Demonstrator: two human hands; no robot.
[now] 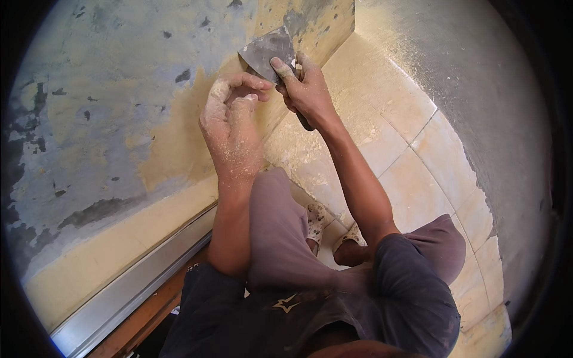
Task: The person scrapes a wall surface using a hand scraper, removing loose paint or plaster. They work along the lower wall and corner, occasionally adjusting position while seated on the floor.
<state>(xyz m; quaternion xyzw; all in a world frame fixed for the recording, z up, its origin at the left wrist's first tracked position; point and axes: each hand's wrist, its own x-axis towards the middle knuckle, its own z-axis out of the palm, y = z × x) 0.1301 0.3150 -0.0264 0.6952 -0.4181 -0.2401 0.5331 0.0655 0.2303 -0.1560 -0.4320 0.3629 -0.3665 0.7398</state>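
Observation:
My right hand [309, 91] grips the dark handle of a wide putty knife [268, 50], its thumb pressed on the blade. The grey metal blade has pale smears and points up and left, close to the wall. Beside it, my left hand [233, 118] is raised with its fingers loosely bent and nothing held in them. Its fingertips are near the blade's lower corner; whether they touch it I cannot tell. Pale dust and flakes coat both hands. The wall [121, 125] has patchy yellow and blue-grey paint, with dark bare spots.
Yellowish paint scrapings [304, 156] lie on the tiled floor [412, 174] along the wall's foot. Rough grey concrete [497, 112] borders the tiles on the right. A metal track [134, 268] and a brown wooden strip [147, 313] run at lower left. My patterned clogs [316, 219] stand on the tiles.

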